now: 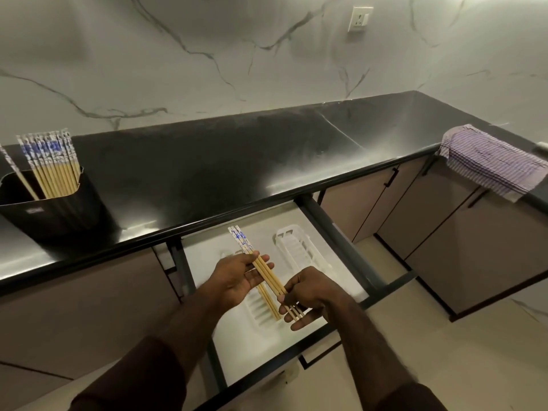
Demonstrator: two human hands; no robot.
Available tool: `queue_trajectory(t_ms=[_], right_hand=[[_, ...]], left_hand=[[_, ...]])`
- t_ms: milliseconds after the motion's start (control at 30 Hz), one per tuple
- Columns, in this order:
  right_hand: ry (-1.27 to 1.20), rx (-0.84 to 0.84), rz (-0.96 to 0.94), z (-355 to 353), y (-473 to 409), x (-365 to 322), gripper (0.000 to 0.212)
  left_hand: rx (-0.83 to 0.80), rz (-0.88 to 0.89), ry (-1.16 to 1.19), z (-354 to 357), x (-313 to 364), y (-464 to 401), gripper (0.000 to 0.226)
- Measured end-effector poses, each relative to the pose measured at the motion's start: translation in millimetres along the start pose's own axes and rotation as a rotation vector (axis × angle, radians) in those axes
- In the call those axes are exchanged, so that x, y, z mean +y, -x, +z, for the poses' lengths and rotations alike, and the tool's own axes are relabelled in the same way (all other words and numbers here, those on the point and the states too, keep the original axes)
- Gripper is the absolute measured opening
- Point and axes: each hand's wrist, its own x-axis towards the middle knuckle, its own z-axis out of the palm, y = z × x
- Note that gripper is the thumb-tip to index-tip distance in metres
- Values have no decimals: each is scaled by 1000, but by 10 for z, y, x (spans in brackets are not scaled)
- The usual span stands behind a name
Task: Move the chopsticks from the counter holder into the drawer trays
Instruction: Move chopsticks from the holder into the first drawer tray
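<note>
I see a small bundle of pale bamboo chopsticks with blue-and-white patterned tops (264, 272) held over the open drawer, lower centre of the frame. The patterned ends point toward the counter edge; the plain tips point toward the bottom of the frame. The left hand (237, 277) lies palm up under the middle of the bundle, fingers loosely curled, supporting rather than clamping. The right hand (308, 295) pinches the plain tip ends between thumb and fingers. I count three or four sticks; I cannot tell exactly.

Below the hands sits a white ribbed plastic tray (261, 311) on the drawer floor, with what look like one or two sticks lying in it already, partly hidden by the held bundle. A second white ribbed plastic tray (293, 247) lies just to its right, nearer the counter.

The white-lined open drawer with dark frame (332, 232) is pulled out beneath the glossy black stone counter (222, 161). At left of the frame, on the counter, stands a black ribbed holder (56, 215) with many matching chopsticks upright in it (50, 164).

At right, a purple-and-white striped cloth (489, 161) hangs over the counter edge. The wall behind is white marble with grey veins (207, 54), with a white socket (359, 19) at the top. Taupe cabinet doors (474, 232) run below the counter.
</note>
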Motion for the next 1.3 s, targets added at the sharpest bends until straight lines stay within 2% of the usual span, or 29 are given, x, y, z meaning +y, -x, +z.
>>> queue_trajectory(t_ms=[200, 333, 500, 667, 867, 1067, 1200, 1300], right_hand=[[38, -58, 106, -19, -533, 137, 26], [83, -134, 217, -101, -938, 215, 20], [137, -196, 353, -133, -1381, 298, 28], [182, -97, 271, 1, -1711, 438, 16], [238, 35, 141, 249, -1845, 503, 20], [366, 131, 76, 508, -1987, 576, 27], [509, 194, 24, 578, -2006, 589, 26], [527, 221, 9, 614, -2047, 662, 26]], left_hand=[[104, -93, -48, -88, -216, -407, 33], [197, -114, -36, -28, -348, -641, 31], [305, -146, -25, 14, -468, -972, 31], [397, -162, -28, -19, -532, -1229, 29], [455, -166, -36, -161, -621, -1484, 27], [515, -185, -25, -187, -723, -1619, 13], [542, -181, -18, -206, -772, -1684, 15], [534, -180, -62, -205, -828, -1723, 15]])
